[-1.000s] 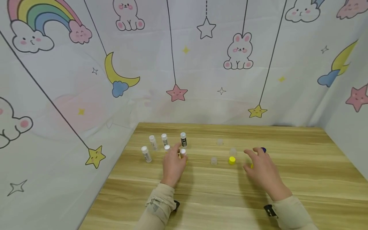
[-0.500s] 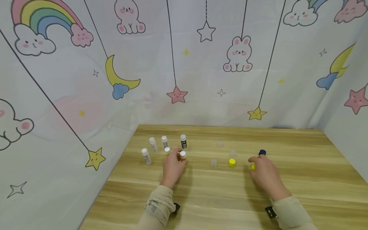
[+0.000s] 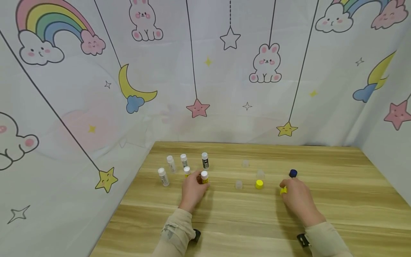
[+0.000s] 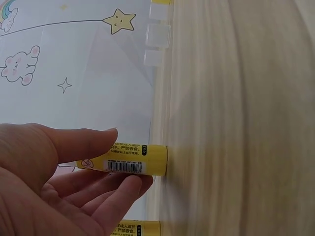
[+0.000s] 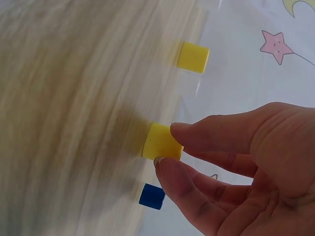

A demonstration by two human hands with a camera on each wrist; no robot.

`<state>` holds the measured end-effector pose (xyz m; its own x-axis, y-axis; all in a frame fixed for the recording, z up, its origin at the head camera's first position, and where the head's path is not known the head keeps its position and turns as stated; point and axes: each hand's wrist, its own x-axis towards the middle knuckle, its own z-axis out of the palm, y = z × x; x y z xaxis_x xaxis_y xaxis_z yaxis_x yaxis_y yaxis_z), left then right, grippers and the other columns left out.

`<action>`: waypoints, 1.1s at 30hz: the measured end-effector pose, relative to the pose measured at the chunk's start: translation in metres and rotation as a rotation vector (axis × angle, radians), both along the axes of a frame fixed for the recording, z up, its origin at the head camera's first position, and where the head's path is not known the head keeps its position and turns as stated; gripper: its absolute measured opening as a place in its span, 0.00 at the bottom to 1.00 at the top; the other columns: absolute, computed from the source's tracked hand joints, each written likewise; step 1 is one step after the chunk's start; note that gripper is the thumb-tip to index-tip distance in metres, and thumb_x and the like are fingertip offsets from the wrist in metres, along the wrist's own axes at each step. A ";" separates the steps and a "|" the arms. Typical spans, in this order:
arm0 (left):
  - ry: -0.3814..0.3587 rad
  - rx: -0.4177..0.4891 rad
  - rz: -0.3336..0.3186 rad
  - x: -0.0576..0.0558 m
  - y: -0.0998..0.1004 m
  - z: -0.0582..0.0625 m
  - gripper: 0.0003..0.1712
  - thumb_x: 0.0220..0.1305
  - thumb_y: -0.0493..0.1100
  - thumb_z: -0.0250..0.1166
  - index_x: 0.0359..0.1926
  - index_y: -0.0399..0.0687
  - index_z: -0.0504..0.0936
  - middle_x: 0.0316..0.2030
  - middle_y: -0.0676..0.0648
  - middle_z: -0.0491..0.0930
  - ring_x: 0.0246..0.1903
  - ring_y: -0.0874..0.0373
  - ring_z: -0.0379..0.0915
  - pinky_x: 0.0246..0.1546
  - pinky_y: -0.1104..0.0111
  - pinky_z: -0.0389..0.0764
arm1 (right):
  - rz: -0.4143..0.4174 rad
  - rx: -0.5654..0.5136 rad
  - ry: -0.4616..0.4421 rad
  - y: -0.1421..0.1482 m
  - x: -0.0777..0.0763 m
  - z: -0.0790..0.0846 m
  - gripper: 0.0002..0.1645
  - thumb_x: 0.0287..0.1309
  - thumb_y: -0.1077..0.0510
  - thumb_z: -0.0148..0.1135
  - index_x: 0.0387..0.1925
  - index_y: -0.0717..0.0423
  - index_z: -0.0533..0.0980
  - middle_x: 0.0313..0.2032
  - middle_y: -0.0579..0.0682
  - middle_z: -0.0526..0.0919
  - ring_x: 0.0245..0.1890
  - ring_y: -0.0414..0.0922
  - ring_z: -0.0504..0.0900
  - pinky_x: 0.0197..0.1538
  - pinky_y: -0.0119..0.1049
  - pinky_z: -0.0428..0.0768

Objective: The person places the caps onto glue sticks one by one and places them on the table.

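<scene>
My left hand [image 3: 192, 192] holds a yellow glue stick [image 4: 133, 160] with a white top, thumb on one side and fingers on the other. The stick stands upright on the table in the left wrist view. Beside it is a second yellow glue stick [image 3: 187, 170], partly hidden behind the hand. On the right, my right hand [image 3: 299, 200] pinches a yellow cap [image 5: 162, 141] between thumb and fingertips, low at the tabletop. A dark blue cap [image 3: 293, 173] lies just beyond that hand. Another yellow cap [image 3: 259, 184] sits to its left.
Several uncapped sticks stand at the table's left, among them a white one [image 3: 163, 177] and a black one [image 3: 205, 160]. Clear caps, such as the one [image 3: 239, 184] near the middle, lie between the hands. A printed curtain [image 3: 224, 117] hangs behind the wooden table [image 3: 244, 221].
My right thumb and fingers have closed from a wide spread onto the yellow cap. The left hand stays at its glue stick. The head view has tilted up slightly.
</scene>
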<state>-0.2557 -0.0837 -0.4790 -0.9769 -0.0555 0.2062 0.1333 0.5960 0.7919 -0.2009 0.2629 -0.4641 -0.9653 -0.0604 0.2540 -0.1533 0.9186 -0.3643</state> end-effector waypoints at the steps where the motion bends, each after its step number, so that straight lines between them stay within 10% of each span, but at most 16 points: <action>1: -0.004 -0.002 -0.002 0.000 -0.001 0.000 0.21 0.49 0.32 0.79 0.46 0.39 0.85 0.37 0.44 0.86 0.38 0.51 0.81 0.43 0.54 0.80 | 0.000 0.003 0.000 0.000 0.000 0.000 0.13 0.44 0.73 0.66 0.36 0.66 0.84 0.35 0.62 0.83 0.39 0.62 0.81 0.41 0.57 0.78; 33: 0.013 -0.052 0.031 0.006 0.003 0.012 0.16 0.53 0.39 0.78 0.44 0.43 0.89 0.33 0.49 0.86 0.35 0.55 0.81 0.41 0.56 0.80 | -0.005 -0.021 -0.035 0.007 -0.004 0.002 0.11 0.47 0.72 0.69 0.37 0.67 0.83 0.36 0.64 0.84 0.38 0.64 0.81 0.42 0.59 0.78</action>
